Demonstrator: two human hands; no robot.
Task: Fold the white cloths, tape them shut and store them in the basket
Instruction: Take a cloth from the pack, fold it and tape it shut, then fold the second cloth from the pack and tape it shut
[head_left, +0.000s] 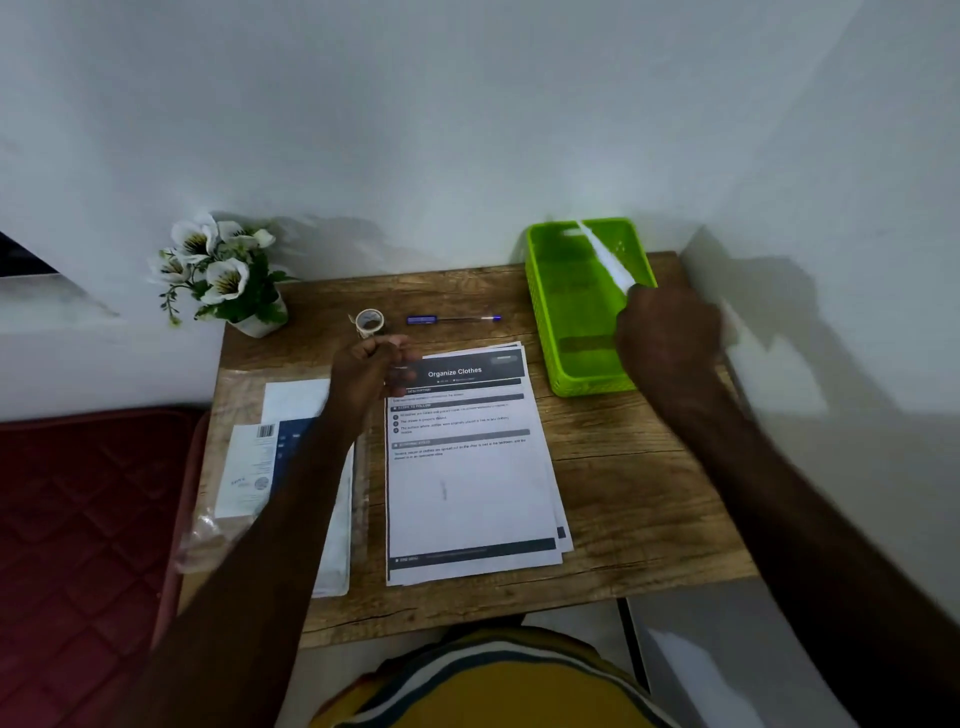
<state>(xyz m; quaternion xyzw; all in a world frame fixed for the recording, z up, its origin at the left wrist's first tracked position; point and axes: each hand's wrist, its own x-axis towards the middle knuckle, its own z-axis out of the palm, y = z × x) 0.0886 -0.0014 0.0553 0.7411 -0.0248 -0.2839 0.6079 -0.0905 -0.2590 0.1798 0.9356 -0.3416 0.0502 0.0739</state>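
A green plastic basket (540, 291) stands at the back right of the wooden table (639, 467). My right hand (670, 338) hovers over the basket's near right side, shut on a folded white cloth (605, 257) that sticks out over the basket, blurred by motion. My left hand (371, 371) is above the table's middle, fingers loosely curled, just in front of a small roll of tape (370, 322). Whether it pinches anything is unclear.
A printed sheet stack headed "Organize Clothes" (467, 478) lies in the middle. Plastic packets with white contents (249, 467) lie on the left under my forearm. A blue pen (452, 319) lies behind the sheets. A flower pot (228, 275) stands back left. Walls close the back and right.
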